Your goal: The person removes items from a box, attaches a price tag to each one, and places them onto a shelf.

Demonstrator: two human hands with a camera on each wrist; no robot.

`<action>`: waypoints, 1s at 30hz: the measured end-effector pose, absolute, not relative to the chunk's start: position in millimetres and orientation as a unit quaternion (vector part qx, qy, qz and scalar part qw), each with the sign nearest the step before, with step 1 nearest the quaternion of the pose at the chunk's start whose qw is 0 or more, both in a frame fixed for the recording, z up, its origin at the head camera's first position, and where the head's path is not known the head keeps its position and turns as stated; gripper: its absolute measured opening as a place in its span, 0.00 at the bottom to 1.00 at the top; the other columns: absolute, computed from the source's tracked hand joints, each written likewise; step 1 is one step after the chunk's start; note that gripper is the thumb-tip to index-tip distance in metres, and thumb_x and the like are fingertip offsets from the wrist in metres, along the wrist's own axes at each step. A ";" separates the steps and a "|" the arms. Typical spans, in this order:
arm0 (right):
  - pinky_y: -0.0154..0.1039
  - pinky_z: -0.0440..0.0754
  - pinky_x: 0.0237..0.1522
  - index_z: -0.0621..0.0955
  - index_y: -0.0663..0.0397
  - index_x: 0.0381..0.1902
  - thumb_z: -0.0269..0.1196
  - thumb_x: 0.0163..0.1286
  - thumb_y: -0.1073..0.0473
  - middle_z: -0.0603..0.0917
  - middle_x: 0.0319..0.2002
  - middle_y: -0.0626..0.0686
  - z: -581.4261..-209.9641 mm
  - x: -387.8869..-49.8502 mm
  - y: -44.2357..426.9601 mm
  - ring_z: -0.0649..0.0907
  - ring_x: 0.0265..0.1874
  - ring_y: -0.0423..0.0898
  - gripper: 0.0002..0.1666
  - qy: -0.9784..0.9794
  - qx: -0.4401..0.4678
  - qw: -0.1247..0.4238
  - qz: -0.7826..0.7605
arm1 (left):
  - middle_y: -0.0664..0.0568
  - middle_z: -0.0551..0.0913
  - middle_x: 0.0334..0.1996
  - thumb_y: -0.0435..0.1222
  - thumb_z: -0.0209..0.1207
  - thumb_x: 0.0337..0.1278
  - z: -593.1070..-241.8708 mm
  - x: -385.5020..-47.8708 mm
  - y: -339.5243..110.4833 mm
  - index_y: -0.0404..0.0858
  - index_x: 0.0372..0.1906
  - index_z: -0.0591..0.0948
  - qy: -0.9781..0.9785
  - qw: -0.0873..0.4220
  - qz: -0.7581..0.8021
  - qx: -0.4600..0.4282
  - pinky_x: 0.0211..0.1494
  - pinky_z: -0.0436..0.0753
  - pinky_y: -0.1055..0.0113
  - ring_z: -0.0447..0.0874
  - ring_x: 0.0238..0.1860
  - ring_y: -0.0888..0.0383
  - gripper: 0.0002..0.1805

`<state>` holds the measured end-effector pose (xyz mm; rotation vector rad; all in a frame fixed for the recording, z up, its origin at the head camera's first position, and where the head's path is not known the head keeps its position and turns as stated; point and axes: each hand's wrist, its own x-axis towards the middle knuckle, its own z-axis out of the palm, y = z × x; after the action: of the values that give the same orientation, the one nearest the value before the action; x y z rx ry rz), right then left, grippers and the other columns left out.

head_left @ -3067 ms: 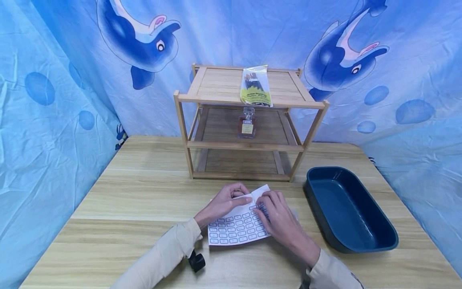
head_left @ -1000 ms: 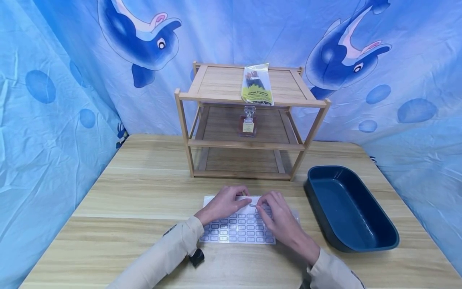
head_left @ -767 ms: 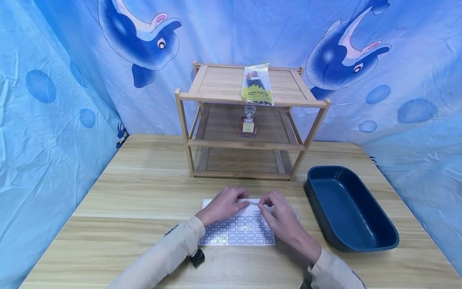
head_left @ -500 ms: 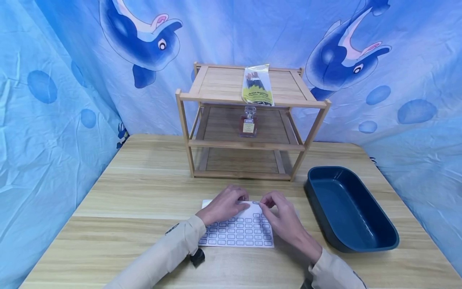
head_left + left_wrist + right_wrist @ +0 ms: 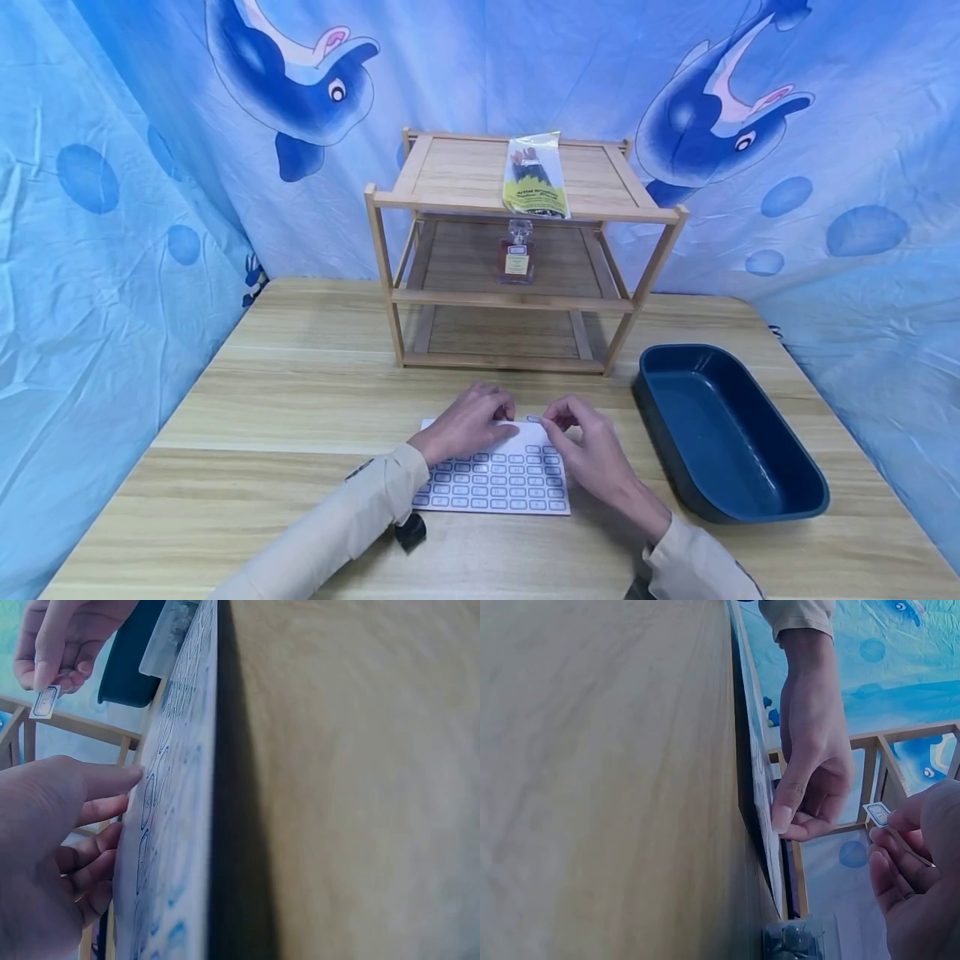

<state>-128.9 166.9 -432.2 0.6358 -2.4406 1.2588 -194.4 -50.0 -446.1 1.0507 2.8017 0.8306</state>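
Note:
A white sheet of label stickers (image 5: 491, 492), printed with rows of small blue-framed boxes, lies before me, slightly raised off the table. My left hand (image 5: 463, 427) grips its far edge, the thumb on the printed face and the other fingers curled at the edge. Between the thumb and forefinger of my right hand (image 5: 592, 454) is a single small label sticker (image 5: 877, 814), held apart from the sheet just above its far edge. The left wrist view shows this label (image 5: 45, 703) hanging from the right fingertips. The sleeve and left hand cover part of the sheet.
Behind the sheet stands a wooden rack (image 5: 510, 363) bearing a pack of artist brushes (image 5: 535, 183) on top and a perfume bottle (image 5: 517, 260) on its middle shelf. To the right is a deep blue basin (image 5: 720, 433). A clear box (image 5: 802, 937) sits near the sheet's right end.
The sheet has gone from bent up in both hands to nearly flat. The right hand has peeled a label off and drawn it away past the far edge; the left hand keeps its grip.

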 end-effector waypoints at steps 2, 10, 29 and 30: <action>0.40 0.84 0.42 0.80 0.56 0.41 0.67 0.69 0.72 0.84 0.37 0.50 -432.3 -129.2 167.2 0.82 0.36 0.41 0.09 -0.852 0.216 0.158 0.449 | 0.58 0.79 0.37 0.41 0.69 0.65 -445.1 -193.7 -50.1 0.43 0.40 0.84 0.900 0.015 0.279 0.336 0.53 0.76 0.57 0.76 0.48 0.54 0.07; 0.38 0.84 0.44 0.81 0.57 0.39 0.68 0.66 0.75 0.83 0.34 0.45 -433.0 -131.4 170.6 0.82 0.35 0.42 0.10 -0.846 0.193 0.156 0.471 | 0.59 0.83 0.38 0.34 0.63 0.71 -436.1 -187.7 -49.1 0.41 0.43 0.86 0.829 0.043 0.439 0.345 0.46 0.79 0.66 0.79 0.41 0.61 0.04; 0.36 0.82 0.45 0.82 0.63 0.45 0.67 0.70 0.70 0.84 0.37 0.55 -431.2 -130.2 176.6 0.83 0.38 0.46 0.07 -0.817 0.145 0.110 0.548 | 0.58 0.85 0.38 0.35 0.64 0.70 -429.0 -176.9 -41.7 0.38 0.45 0.87 0.786 0.056 0.523 0.326 0.44 0.80 0.66 0.81 0.40 0.61 0.06; 0.36 0.82 0.45 0.82 0.63 0.44 0.67 0.71 0.69 0.84 0.36 0.54 -430.7 -129.8 176.9 0.83 0.37 0.46 0.06 -0.816 0.142 0.107 0.550 | 0.58 0.85 0.38 0.36 0.64 0.70 -428.3 -176.7 -41.5 0.39 0.45 0.87 0.783 0.056 0.526 0.327 0.44 0.80 0.66 0.80 0.40 0.61 0.06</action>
<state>-129.8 176.9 -430.7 0.4175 -2.4027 1.6181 -176.7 -41.5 -428.3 0.9917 2.3764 1.5961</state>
